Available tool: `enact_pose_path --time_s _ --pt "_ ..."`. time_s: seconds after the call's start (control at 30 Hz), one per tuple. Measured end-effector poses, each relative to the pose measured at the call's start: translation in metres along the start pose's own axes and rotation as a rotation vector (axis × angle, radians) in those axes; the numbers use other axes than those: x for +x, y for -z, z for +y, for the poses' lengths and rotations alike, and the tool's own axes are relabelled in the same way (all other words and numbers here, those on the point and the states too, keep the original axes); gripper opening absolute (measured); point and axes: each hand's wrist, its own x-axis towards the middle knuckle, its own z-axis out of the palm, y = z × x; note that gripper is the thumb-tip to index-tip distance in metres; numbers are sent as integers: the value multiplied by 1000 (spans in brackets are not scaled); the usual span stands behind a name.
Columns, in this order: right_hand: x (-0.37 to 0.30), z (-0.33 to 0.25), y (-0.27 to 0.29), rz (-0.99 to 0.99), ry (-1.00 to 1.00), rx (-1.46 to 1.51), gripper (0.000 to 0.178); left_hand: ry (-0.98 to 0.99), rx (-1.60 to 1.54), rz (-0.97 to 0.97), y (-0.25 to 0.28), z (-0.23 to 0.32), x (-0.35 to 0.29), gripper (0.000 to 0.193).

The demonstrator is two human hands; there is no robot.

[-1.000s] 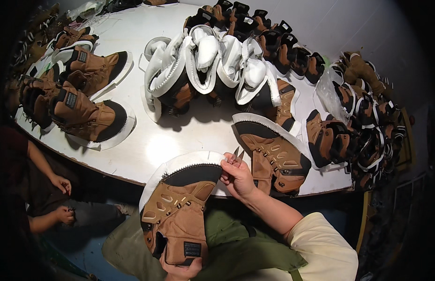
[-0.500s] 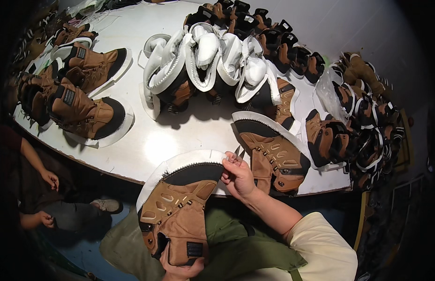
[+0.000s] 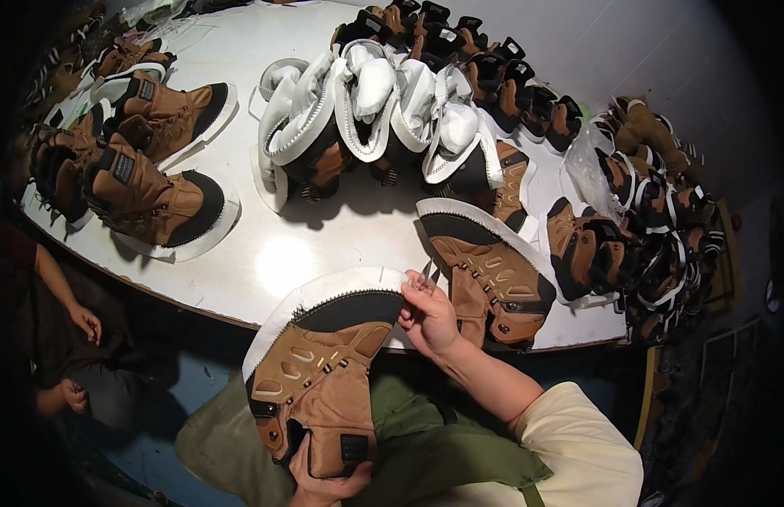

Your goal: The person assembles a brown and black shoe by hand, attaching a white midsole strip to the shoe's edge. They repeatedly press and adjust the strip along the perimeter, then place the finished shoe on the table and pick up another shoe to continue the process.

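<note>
A brown boot upper with a black toe and a stitched white edge strip is held tilted over my lap at the table's near edge. My left hand is closed round its collar end, near the dark patch; part of the hand is hidden inside the boot. My right hand pinches the white strip at the right end of the toe. Two pointed metal blades, seemingly small snips, stick up from my right fingers. Beside that hand lies another brown boot upper with the same white edge.
Several boot uppers with white plastic-like stuffing stand mid-table. More brown boots sit at the left, and crowded rows line the back and right. A clear plastic bag lies among them. Another person's hand shows at lower left.
The boot upper in my hands has shifted very slightly to the left. At lower left, the other person's lower hand and leg have moved left, and their shoe is out of sight.
</note>
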Motion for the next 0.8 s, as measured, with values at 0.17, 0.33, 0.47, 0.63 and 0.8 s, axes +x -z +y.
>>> enact_pose_path --time_s 0.17,0.33,0.47,0.63,0.8 --pt "-1 0 0 26 2 5 9 -24 45 -79 4 -13 -3 85" --pt "-1 1 -2 43 2 -1 9 -54 30 -101 5 -9 1 81" --pt "-2 0 -6 63 -1 -5 8 -105 47 -93 3 -1 9 78" --pt "0 2 5 -17 14 -132 11 -64 0 -43 2 -4 5 73" --pt "-7 -12 -7 47 573 -965 34 -73 -44 61 -6 -2 5 60"
